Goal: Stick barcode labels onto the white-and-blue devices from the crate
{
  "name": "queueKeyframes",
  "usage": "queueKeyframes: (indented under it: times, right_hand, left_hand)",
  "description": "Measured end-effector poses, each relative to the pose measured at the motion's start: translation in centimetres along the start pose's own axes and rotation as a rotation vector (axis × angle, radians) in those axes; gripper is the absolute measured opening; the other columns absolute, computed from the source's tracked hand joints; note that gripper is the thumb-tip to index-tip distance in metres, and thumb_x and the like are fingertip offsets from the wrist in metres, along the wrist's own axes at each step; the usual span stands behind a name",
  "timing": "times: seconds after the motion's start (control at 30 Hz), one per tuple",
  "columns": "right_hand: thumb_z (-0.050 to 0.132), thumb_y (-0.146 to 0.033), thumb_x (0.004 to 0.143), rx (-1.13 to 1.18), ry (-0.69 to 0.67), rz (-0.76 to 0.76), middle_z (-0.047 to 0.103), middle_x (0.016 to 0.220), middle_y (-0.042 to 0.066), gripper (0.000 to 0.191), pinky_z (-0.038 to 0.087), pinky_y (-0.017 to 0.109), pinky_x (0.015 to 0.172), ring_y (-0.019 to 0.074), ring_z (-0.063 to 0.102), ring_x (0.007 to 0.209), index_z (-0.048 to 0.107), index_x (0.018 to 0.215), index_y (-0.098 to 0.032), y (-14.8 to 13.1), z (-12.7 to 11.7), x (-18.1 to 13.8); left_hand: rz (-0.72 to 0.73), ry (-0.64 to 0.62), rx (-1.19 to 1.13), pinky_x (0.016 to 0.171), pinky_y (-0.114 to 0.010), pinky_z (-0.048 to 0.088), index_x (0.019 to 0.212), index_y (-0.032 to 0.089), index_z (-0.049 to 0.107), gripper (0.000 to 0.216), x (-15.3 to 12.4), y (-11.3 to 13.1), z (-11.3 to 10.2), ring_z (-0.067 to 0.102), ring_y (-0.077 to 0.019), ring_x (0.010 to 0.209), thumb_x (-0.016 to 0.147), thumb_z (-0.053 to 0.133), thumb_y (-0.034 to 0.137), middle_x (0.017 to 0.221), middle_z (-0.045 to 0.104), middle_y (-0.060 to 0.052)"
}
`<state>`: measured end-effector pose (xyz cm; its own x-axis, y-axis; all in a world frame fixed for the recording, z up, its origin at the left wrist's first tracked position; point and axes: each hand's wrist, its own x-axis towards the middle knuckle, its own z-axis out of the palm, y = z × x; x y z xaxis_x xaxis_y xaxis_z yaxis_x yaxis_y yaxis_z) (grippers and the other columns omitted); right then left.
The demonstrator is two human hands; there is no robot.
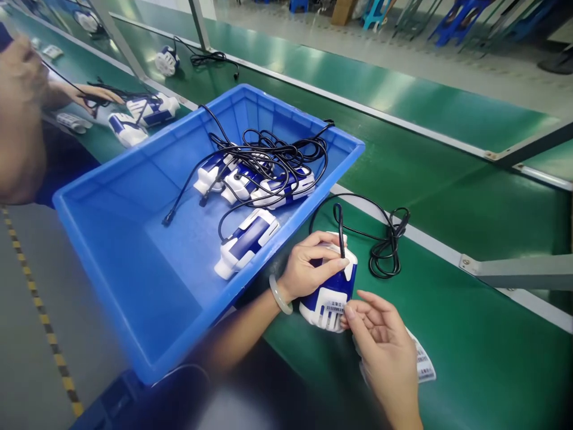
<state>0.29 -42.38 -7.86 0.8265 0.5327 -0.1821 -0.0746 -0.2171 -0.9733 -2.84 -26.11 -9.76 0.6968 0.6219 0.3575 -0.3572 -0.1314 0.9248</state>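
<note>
A blue-and-white submersible pump [333, 286] rests on the green table in front of me. My left hand [308, 266] is closed around its upper part, thumb beside the black cable that loops up from it. On the pump's white slotted end lies a small clear label with dark print [335, 306]. My right hand [380, 334] pinches the label's right edge between thumb and forefinger, its other fingers loosely curled. Partly hidden behind my right hand is a white label sheet [424, 361]. The pump's coiled cable [387, 248] lies to its right.
A large blue bin [179, 325] stands at left, holding several similar pumps [248, 242] and tangled black cables [286, 149]. Beyond it, a co-worker's hand [96, 95] is near more pumps [152, 109]. Metal frame bars [523, 272] cross the right side.
</note>
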Motion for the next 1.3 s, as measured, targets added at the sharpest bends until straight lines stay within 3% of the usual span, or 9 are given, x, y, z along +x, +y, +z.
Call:
queueKeyframes:
  times: [0.33,1.3]
  right_hand:
    - [0.075,-0.039,0.076,-0.023,0.103,-0.025,0.064,0.084,0.007,0.037,0.055,0.024,0.063,0.0156,0.062,0.072,0.057,0.101,-0.018,0.91,0.90,-0.02]
    - [0.072,-0.045,0.077,-0.067,0.090,-0.035,0.061,0.080,0.005,0.038,0.052,0.025,0.061,0.0151,0.060,0.068,0.056,0.098,-0.018,0.98,0.86,0.22]
  left_hand:
    - [0.030,0.032,-0.010,0.088,-0.032,0.049,0.070,0.013,0.069,0.012,-0.17,-0.18,0.17,0.061,-0.0175,0.093,0.079,0.066,0.021,0.092,0.062,-0.007]
    - [0.032,0.016,0.024,0.089,-0.034,0.049,0.068,0.015,0.067,0.015,-0.23,-0.17,0.10,0.061,-0.0185,0.095,0.080,0.065,0.024,0.089,0.062,-0.006]
